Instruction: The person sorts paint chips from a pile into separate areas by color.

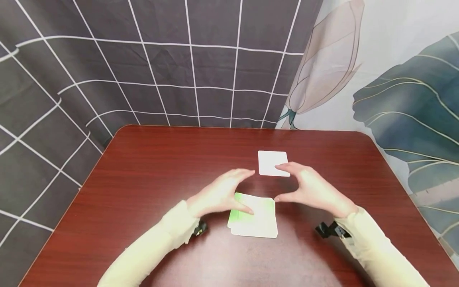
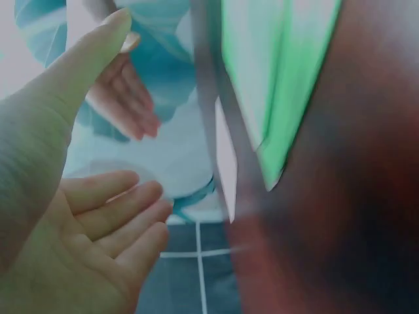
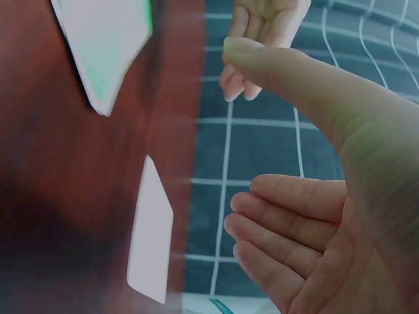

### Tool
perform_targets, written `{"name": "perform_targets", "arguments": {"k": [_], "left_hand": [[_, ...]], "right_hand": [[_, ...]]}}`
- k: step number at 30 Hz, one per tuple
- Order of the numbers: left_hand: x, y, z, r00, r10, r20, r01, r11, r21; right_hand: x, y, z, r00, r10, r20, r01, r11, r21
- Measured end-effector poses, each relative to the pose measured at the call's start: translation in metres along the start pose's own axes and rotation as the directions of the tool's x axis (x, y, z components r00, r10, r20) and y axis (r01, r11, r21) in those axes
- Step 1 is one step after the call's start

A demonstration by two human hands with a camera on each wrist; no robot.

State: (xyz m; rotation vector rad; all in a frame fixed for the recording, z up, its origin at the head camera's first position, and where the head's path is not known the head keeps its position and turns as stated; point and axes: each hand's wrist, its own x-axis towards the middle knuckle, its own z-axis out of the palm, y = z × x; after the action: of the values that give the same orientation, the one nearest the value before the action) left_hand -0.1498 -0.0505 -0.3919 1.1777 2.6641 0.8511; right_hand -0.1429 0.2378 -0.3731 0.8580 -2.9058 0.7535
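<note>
A stack of square cards [image 1: 256,223], white with pale green patches, lies slightly fanned on the table. My left hand [image 1: 226,193] hovers at the stack's left side, fingers extended and thumb apart, the thumb overlapping the cards in the head view. Opposite it, my right hand [image 1: 312,189] is held with fingers and thumb spread, its thumb tip beside the stack's upper right corner. Behind the stack lies a single white card [image 1: 270,161], partly covered by the right fingertips in the head view. Both palms face each other and hold nothing, as the wrist views show.
The reddish-brown wooden table [image 1: 172,159] has rounded far corners. A dark grey cloth with white grid lines [image 1: 161,63] hangs behind and to the left. At the right hangs a white curtain [image 1: 394,36] with large leaf and flower prints. Dark devices sit at both wrists.
</note>
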Motion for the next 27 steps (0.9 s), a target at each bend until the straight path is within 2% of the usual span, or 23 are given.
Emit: {"name": "perform_targets", "arguments": {"k": [4,8,12,17,22,27], "left_hand": [[-0.018,0.007,0.013,0.997,0.0,0.076,-0.001,1.0,0.012],[-0.027,0.01,0.022,0.992,-0.005,0.124,0.001,0.999,0.037],[-0.028,0.009,0.028,0.993,0.001,0.12,-0.011,0.997,0.08],[-0.029,0.006,0.032,0.993,0.005,0.116,-0.016,0.996,0.093],[-0.029,0.005,0.031,0.994,-0.004,0.111,-0.007,0.996,0.093],[-0.03,0.007,0.03,0.995,-0.007,0.101,-0.003,0.996,0.095]], "right_hand": [[-0.012,-0.01,0.015,0.998,-0.026,0.049,0.026,1.0,-0.008],[-0.02,-0.019,0.03,0.993,-0.036,0.117,0.035,0.999,0.006],[-0.024,-0.024,0.042,0.986,-0.044,0.161,0.044,0.999,0.008],[-0.027,-0.027,0.052,0.986,-0.063,0.156,0.067,0.998,-0.018],[-0.027,-0.026,0.054,0.986,-0.087,0.143,0.094,0.995,-0.04],[-0.029,-0.025,0.049,0.989,-0.082,0.126,0.087,0.995,-0.038]]}}
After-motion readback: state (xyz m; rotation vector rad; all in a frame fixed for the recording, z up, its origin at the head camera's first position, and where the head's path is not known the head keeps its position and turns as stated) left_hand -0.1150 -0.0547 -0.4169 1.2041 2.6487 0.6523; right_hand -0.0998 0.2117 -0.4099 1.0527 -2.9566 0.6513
